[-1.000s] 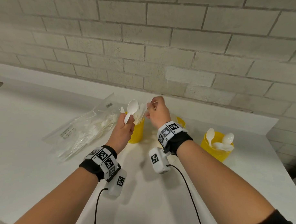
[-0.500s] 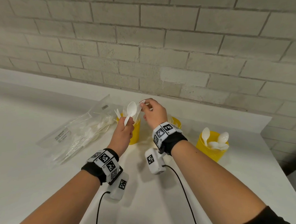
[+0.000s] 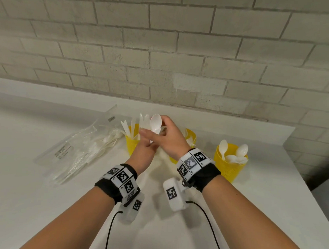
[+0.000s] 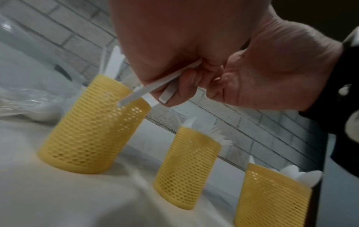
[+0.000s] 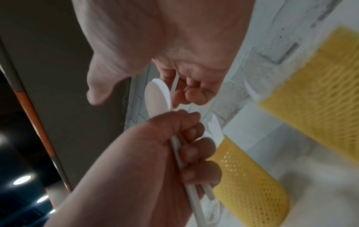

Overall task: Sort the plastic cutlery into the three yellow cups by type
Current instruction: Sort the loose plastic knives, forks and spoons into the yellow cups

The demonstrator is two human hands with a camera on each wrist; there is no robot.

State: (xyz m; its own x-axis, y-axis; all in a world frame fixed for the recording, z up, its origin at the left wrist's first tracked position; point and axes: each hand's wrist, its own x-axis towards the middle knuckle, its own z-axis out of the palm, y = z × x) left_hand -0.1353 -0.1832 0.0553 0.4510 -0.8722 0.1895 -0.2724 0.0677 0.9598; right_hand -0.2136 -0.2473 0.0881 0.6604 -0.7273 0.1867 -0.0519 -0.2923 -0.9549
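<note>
Above the left yellow cup [image 3: 131, 141], the left hand [image 3: 144, 151] grips a white spoon [image 3: 156, 123] by its handle; the right hand [image 3: 168, 137] reaches in, fingers loosely curled beside the bowl.

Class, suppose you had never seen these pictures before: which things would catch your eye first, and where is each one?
First, the white spoon raised at the centre, its handle gripped by the left hand while the right hand reaches over its bowl. Next, three yellow mesh cups on the white counter; the right cup holds spoons. A clear bag of cutlery lies to the left.
</note>
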